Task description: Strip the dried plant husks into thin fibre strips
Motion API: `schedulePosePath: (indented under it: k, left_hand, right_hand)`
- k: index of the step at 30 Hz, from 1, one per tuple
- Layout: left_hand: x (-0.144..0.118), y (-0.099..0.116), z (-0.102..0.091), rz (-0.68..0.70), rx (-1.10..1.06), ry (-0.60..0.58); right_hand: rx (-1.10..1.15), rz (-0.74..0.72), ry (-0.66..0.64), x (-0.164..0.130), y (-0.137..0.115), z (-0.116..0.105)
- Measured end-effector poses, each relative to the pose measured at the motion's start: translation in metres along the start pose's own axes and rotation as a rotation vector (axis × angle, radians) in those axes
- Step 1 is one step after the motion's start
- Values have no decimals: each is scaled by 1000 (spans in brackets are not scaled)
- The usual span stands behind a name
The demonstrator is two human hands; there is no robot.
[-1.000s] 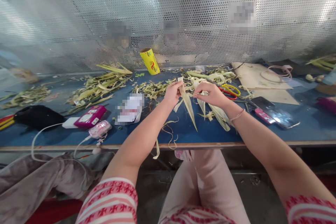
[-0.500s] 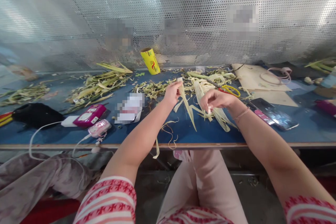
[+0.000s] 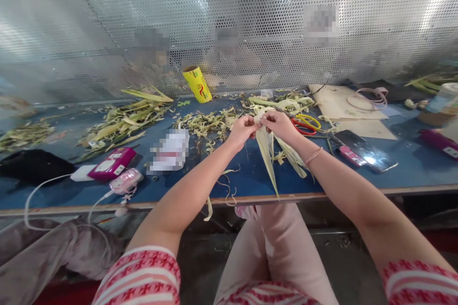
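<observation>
My left hand (image 3: 245, 129) is closed in a pinch at the upper end of a pale corn husk (image 3: 265, 152). My right hand (image 3: 277, 123) meets it there, its fingertips closed on the same end. A small whitish bit (image 3: 259, 114) shows between the two hands; the fingers partly hide it. The husk hangs down over the blue table, its narrow tip reaching the front edge. Another pale husk (image 3: 291, 156) lies below my right hand. Scissors (image 3: 307, 125) with red and yellow handles rest just beyond my right wrist.
Leaf scraps (image 3: 211, 123) and a larger pile of leaves (image 3: 125, 119) cover the back. A yellow roll (image 3: 198, 85) stands before the perforated metal panel (image 3: 265, 24). Phones (image 3: 367, 150) lie right; a purple box (image 3: 112, 163) with a white cable lies left. Another person's leg (image 3: 46, 252) shows lower left.
My right hand has moved left and up to meet my left hand at the husk's top. My left hand has shifted slightly right and down. The view has turned a little.
</observation>
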State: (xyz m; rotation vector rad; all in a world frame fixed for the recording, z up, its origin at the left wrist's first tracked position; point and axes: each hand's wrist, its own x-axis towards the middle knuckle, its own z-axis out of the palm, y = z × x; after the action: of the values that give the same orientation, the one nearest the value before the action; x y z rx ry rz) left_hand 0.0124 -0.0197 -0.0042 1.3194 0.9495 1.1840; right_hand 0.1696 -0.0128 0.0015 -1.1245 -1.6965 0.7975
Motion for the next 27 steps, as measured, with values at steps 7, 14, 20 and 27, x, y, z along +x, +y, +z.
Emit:
schedulePosePath:
  k: [7,14,20,27]
  left_hand:
    - [2,4,2,-52,-105,32]
    - [-1,11,4,-138,-325,76]
    - [12,11,-8,-204,-438,224]
    - [30,7,-28,-199,-504,383]
  right_hand:
    - [16,-51,61,2,4,1]
    - [-269,-442,194,-7,-2,3]
    - [-82,-622,-214,-12,-14,-19]
    - [419,-467,-546,-11,-21,-45]
